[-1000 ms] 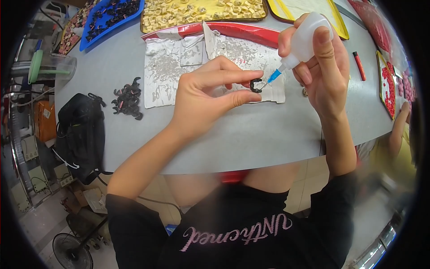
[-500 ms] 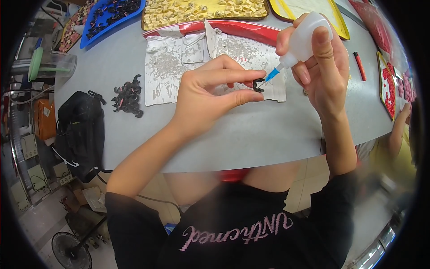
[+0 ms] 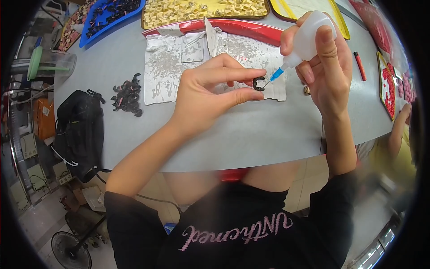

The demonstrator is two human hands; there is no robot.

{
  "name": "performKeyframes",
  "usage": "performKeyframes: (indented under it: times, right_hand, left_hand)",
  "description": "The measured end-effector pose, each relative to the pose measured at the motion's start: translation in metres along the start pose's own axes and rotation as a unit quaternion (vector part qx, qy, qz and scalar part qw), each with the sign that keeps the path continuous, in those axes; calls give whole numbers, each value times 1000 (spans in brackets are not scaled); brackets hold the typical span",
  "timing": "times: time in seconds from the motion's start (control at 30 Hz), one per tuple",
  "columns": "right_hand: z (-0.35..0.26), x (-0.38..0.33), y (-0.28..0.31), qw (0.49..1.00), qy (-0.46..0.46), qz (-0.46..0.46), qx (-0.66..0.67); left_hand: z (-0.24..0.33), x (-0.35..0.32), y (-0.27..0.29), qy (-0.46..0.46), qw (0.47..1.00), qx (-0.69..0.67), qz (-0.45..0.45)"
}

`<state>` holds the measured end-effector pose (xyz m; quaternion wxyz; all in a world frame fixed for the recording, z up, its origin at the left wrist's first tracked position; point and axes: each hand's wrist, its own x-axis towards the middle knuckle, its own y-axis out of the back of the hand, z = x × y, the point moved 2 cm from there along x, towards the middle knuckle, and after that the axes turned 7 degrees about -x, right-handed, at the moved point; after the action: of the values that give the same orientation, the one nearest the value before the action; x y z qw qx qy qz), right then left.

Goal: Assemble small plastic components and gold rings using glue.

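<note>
A person's left hand pinches a small black C-shaped clip between thumb and forefinger above a grey table, while the right hand is closed around a white squeeze bottle, tilted so that its blue nozzle points down and left to the clip, its fine tip touching or just short of it. Directly beyond the pinched clip lie crumpled white plastic sheets flecked with grey, partly covering a red tray. To the left of the pinching hand, on the table, sits a loose pile of black clips, and past it, at the table's edge, a black bag. Farther beyond the hands are a tray of pale yellow pieces and a blue tray of dark parts. To the right of the bottle hand lies a red marker pen.
</note>
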<state>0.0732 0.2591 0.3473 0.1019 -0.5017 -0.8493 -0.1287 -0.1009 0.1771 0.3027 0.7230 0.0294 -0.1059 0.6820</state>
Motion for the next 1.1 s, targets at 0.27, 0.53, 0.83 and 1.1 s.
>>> performKeyframes:
  times: [0.27, 0.53, 0.83, 1.1]
  right_hand:
    - [0, 0, 0, 1000, 15, 6, -15]
    - [1, 0, 3, 999, 27, 6, -18]
    - [1, 2, 6, 999, 42, -4, -21]
    - [2, 1, 4, 999, 45, -7, -21]
  left_hand:
    - [2, -1, -1, 7, 1000, -10, -9]
    - [5, 0, -2, 20, 999, -21, -13]
    - [1, 0, -1, 12, 1000, 4, -6]
    - [0, -1, 0, 8, 1000, -10, -6]
